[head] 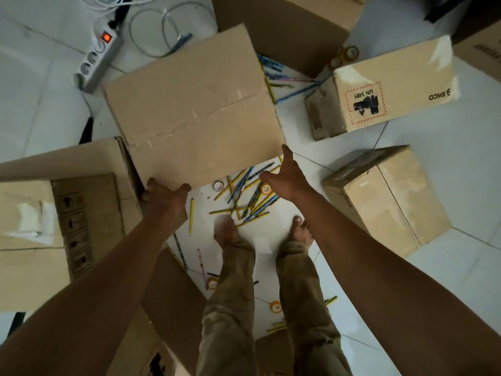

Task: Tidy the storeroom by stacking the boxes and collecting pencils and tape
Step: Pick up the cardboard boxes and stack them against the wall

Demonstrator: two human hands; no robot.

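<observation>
Cardboard fills most of the view: a large flat-topped box (195, 104) is held up in front of the person, over a white tiled floor (433, 164) scattered with other boxes. The left hand (162, 198) grips the box's near left corner, fingers curled round the edge, while the right hand (284, 177) is spread, its fingers straight against the near right corner, steadying rather than clutching. Directly below, between the box and the person's bare feet, lies a loose heap of pencils (246, 196) with two small tape rolls (218, 185) in it; more pencils (273, 77) lie past the box's far edge, and another tape roll (276, 306) sits by the right leg. A labelled box (385, 90) and a plain one (387, 196) stand well apart to the right, and a power strip (100, 58) lies at upper left. Box stacking looks to be the step in hand, with the collecting not yet begun. Next, the box likely needs setting squarely onto another carton, perhaps the one at the left (62, 213), which calls for a firmer right-hand hold and care not to tread on the pencils.
</observation>
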